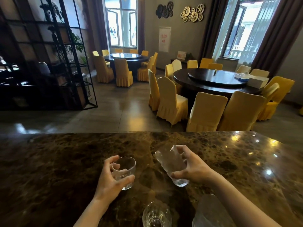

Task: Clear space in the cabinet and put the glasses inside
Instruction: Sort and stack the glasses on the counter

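Each hand (pixel 111 179) (pixel 194 167) holds an unmarked glass (pixel 124 172) (pixel 172 164).

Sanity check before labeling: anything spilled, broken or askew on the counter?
No spill or breakage shows. The right hand holds its glass tilted; the left hand holds a short glass upright. Two more glasses at the bottom edge are cropped.
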Action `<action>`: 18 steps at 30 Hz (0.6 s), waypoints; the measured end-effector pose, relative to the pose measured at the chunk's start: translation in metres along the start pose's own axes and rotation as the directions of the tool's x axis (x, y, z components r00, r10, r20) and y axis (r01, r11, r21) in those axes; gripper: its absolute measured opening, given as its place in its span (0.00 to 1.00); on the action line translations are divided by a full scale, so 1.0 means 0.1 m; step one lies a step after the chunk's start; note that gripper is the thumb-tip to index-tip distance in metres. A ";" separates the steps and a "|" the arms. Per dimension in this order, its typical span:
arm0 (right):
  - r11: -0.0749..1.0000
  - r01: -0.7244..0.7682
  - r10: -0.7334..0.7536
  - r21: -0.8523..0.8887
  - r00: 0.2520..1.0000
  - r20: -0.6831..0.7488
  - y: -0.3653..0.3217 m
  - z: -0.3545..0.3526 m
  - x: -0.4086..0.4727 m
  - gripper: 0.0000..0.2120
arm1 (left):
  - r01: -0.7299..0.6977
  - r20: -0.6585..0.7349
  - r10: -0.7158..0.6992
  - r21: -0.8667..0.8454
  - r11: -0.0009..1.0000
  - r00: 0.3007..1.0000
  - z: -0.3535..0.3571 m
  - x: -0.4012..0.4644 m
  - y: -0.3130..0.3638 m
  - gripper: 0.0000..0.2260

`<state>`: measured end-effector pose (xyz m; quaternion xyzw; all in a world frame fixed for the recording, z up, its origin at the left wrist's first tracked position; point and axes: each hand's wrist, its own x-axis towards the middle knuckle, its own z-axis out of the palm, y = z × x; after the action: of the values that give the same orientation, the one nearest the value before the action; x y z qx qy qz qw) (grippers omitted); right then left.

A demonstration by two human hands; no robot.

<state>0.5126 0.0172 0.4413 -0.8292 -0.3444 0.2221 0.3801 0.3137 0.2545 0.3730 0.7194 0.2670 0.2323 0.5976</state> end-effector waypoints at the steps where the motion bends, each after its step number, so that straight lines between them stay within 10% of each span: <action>1: 1.000 0.014 -0.014 0.006 1.000 0.019 0.03 0.01 0.01 0.39 | -0.024 0.018 0.023 0.055 0.998 1.000 0.05 -0.03 -0.03 0.39; 18: 0.998 -0.055 0.053 0.004 0.976 0.209 0.32 0.04 0.09 0.41 | -0.150 0.104 0.113 0.481 0.864 0.988 0.28 -0.15 -0.09 0.42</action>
<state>0.5291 0.0104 0.4128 -0.8085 -0.3588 0.3199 0.3396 0.3199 0.2248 0.3587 0.8712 0.2455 0.1716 0.3890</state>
